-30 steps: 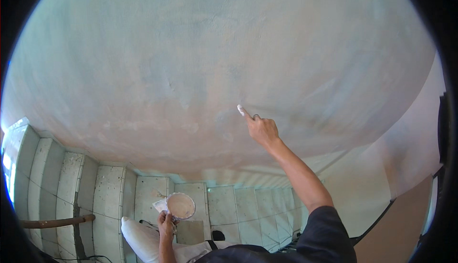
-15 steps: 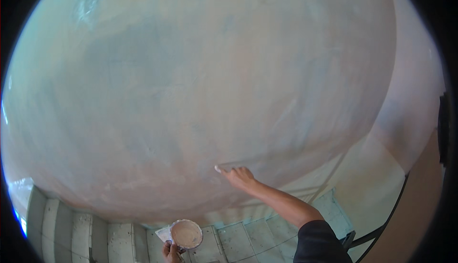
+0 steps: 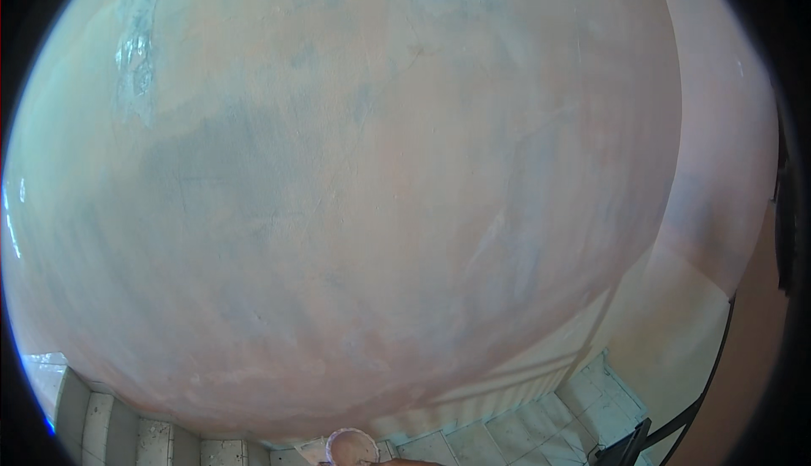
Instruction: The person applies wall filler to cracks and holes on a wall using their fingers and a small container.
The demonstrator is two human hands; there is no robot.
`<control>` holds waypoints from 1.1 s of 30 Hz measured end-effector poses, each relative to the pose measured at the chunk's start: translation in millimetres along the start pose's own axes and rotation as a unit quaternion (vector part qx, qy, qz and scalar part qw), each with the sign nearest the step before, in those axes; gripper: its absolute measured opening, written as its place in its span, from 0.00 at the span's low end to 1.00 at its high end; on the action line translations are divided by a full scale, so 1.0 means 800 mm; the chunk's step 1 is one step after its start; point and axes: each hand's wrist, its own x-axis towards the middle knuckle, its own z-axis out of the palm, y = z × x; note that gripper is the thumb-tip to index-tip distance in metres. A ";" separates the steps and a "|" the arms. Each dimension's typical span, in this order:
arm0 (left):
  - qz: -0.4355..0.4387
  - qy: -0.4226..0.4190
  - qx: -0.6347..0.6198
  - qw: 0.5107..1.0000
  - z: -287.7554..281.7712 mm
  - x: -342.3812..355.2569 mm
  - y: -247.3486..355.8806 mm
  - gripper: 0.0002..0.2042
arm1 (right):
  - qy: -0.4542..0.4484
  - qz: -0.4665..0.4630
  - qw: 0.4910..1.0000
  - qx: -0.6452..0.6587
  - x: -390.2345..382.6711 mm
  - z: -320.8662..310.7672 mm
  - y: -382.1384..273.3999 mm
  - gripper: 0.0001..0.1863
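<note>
A round tub (image 3: 351, 431) of pinkish paste (image 3: 353, 449) sits at six o'clock, cut off by the lower edge. A sliver of the right hand (image 3: 404, 463) shows at the tub's four o'clock; whether either of the hands is grasping anything, I cannot tell.

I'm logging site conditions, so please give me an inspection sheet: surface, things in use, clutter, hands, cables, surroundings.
Surface: wall mottled grey and pinkish; a shiny strip shows at upper left.
Things in use: round tub at the lower edge, partly cut off; a pale flat piece beside it, kind unclear.
Clutter: dark specks on the tiled steps at lower left; no loose items seen.
Hands: right hand at the tub, mostly cut off, grip unclear; left hand cannot be made out.
Cables: nothing seen.
Surroundings: dark railing at lower right; adjoining wall at right.
</note>
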 end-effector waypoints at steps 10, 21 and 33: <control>0.004 -0.077 0.019 0.997 0.033 -0.018 0.011 0.08 | 0.042 -0.062 0.994 0.077 0.037 0.018 0.040 0.37; -0.045 -0.037 -0.001 0.998 0.052 0.006 -0.037 0.11 | 0.045 -0.073 0.995 -0.059 0.006 -0.030 0.046 0.27; -0.052 -0.122 0.017 0.991 0.011 0.002 -0.041 0.10 | 0.045 0.017 0.996 -0.069 -0.017 -0.008 0.006 0.22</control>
